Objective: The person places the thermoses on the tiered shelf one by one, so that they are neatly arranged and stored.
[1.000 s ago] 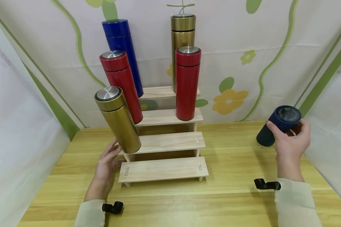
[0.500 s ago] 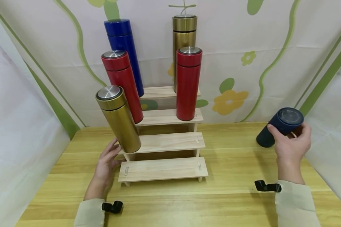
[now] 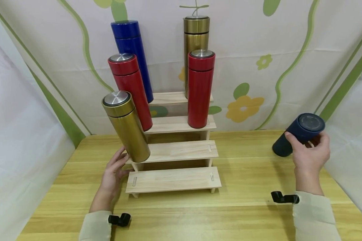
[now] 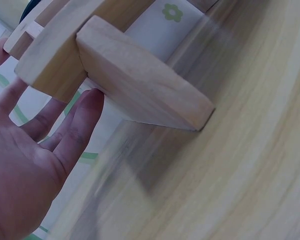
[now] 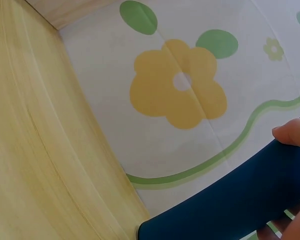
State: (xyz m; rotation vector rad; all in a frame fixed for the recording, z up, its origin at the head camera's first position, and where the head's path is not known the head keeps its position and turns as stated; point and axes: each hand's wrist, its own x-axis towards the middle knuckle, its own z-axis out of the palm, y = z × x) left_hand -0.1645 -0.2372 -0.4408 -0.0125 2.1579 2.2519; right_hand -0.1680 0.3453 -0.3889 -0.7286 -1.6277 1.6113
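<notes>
At the right, my right hand (image 3: 310, 154) grips the upper part of a dark blue thermos bottle (image 3: 285, 144), thumb on the near side and fingers around the far side. Its upper end shows a dark round face, and its lower end is at the table. In the right wrist view the blue bottle (image 5: 225, 200) slants across the lower corner. My left hand (image 3: 111, 174) touches the left end of a wooden stepped rack (image 3: 175, 180). In the left wrist view, its extended fingers (image 4: 77, 127) lie against the rack's wooden edge and support (image 4: 145, 75).
On the rack stand a gold bottle (image 3: 128, 134) and a red bottle (image 3: 132, 90) at left, a blue bottle (image 3: 135, 57) behind them, and another red bottle (image 3: 200, 93) before a gold one (image 3: 196, 36) at right. A flowered cloth (image 3: 241, 70) hangs behind the wooden table (image 3: 199, 217).
The upper end of the dark blue thermos bottle has tipped slightly to the right in my right hand. My left hand stays at the rack.
</notes>
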